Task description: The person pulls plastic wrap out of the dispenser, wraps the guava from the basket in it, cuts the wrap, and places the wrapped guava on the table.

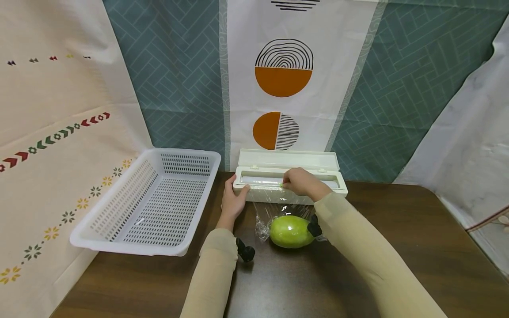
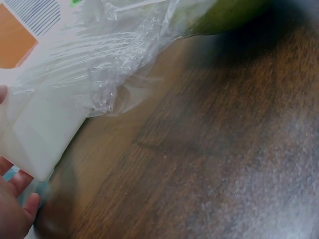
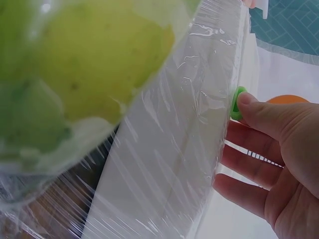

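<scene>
A white plastic-wrap dispenser (image 1: 288, 158) stands at the back of the table with its lid raised. My left hand (image 1: 233, 201) grips its left end, thumb on the front edge. My right hand (image 1: 304, 182) pinches a small green slide cutter (image 3: 237, 103) at the dispenser's front edge, right of the middle. Clear plastic wrap (image 2: 119, 64) runs from that edge down over the front wall to a smooth yellow-green oval fruit (image 1: 290, 232). The fruit lies on the table in front of the dispenser, with film bunched at its left side.
A white perforated plastic basket (image 1: 129, 249) stands to the left. Patterned cloths (image 1: 183, 79) hang behind the dark wooden table (image 1: 397, 221) and at its sides. Black wrist-camera mounts (image 1: 246, 253) stick out from the sleeves, the right one close to the fruit.
</scene>
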A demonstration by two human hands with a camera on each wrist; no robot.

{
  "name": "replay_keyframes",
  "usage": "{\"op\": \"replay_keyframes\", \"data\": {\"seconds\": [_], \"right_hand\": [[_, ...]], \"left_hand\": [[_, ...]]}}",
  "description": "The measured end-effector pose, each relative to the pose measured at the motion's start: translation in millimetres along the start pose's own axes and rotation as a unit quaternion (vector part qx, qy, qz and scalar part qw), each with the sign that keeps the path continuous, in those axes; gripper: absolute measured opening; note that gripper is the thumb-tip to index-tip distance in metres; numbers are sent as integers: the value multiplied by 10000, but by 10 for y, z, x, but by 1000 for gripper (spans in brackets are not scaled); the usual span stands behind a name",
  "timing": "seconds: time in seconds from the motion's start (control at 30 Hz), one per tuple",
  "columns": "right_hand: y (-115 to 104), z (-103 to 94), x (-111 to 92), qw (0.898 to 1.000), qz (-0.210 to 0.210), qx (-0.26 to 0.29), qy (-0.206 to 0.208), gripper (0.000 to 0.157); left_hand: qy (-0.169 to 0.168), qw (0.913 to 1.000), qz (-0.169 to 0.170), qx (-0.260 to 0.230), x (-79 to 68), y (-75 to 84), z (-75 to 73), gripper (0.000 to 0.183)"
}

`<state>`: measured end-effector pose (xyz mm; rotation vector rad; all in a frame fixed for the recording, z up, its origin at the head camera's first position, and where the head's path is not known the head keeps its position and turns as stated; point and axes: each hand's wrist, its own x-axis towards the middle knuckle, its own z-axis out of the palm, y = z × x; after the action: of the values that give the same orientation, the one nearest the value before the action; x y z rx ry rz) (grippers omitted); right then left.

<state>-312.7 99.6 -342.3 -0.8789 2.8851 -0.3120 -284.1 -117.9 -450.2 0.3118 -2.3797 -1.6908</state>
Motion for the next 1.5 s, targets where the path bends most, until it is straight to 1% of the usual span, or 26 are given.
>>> {"op": "replay_keyframes", "data": {"seconds": [0.37,0.5,0.73,0.83,0.97,1.13,1.5], "right_hand": [[33,-6,-6,10000,-10,29,-7,16],[30,-1,-12,10000,63,58,20,16],[-17,39,-45,9999,3,118,-81,15],[-27,38,-50,9999,40,97,-29,14],[-18,27,-49,9999,82,102,0,14],[-4,17,-45,10000,28,54,11,14],[40,-1,-40,9999,-78,-50,70,13]], "left_hand": [[25,10000,3,1,17,0,17,62],[18,10000,48,-16,12,-4,13,63],[73,10000,2,44,-39,-74,-20,62],[97,9999,50,28,-33,-87,-16,61],[115,9999,75,22,-20,-82,-7,62],[166,9998,73,24,-14,-73,5,61],[120,9999,98,-9,13,-53,17,62]]}}
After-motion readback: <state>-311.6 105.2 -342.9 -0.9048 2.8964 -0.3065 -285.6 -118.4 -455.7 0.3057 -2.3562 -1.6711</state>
